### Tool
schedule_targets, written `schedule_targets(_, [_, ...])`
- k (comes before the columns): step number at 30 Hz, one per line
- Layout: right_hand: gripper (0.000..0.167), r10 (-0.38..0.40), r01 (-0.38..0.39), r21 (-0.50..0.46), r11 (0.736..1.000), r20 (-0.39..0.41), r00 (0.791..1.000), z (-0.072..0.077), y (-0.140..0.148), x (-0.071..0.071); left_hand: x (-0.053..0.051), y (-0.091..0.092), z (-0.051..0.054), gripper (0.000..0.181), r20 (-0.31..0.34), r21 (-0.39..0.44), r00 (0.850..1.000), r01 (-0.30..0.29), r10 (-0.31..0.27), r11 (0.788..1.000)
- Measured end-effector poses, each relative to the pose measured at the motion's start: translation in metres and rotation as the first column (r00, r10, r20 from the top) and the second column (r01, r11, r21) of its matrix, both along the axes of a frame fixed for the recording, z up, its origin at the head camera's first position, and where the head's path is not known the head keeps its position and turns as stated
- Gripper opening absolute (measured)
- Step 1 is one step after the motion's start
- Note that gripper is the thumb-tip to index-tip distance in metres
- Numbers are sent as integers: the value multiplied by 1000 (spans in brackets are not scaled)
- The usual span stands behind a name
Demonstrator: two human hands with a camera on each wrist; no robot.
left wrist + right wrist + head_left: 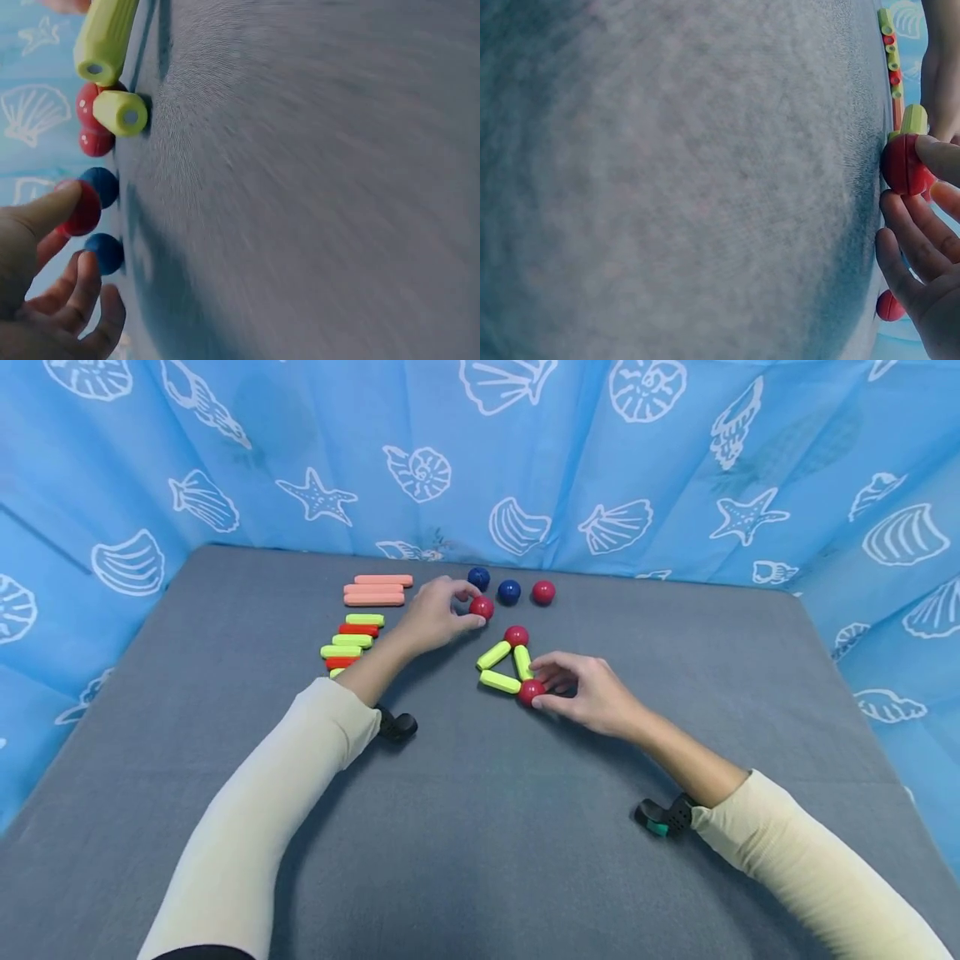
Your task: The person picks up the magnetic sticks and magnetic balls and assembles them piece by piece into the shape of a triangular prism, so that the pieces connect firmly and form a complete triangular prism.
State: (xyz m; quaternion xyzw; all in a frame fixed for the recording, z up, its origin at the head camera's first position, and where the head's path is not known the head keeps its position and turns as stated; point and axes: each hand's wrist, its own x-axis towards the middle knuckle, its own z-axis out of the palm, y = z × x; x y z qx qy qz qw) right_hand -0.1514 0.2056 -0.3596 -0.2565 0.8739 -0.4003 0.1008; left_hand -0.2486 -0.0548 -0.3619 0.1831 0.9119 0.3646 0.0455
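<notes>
My left hand [437,618] pinches a glossy red ball [482,607] between thumb and fingers, just in front of two dark blue balls [509,592]. The left wrist view shows the same red ball [84,211] under the thumb. My right hand [592,695] pinches another red ball [531,693] at the near right corner of a small triangle. Three short yellow-green rods [498,682] form its sides, and a third red ball [516,636] sits at its far corner. No ball shows at the left corner, where two rod ends lie apart.
Salmon-coloured longer rods [375,599] lie at the back left. Below them runs a row of short yellow-green and red rods [352,641], partly behind the left forearm. A loose red ball [543,592] sits near the back edge. A blue shell-patterned curtain [420,427] borders the grey table [480,827].
</notes>
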Motion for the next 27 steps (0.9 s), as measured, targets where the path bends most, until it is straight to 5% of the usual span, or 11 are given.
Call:
schedule_targets(6, [44,4,-4,6,1000,-18,1000,-1,2,0,26,-24,7,43,67,43,990,124,-127,991])
schedule_targets(15, [44,9,-9,-8,1000,-14,1000,-1,3,0,56,-43,5,44,92,135,969,216,-229,967])
schedule_targets(27, [44,13,-13,-9,1000,-10,1000,-3,1,-1,67,-40,-7,46,108,135,962,235,-250,963])
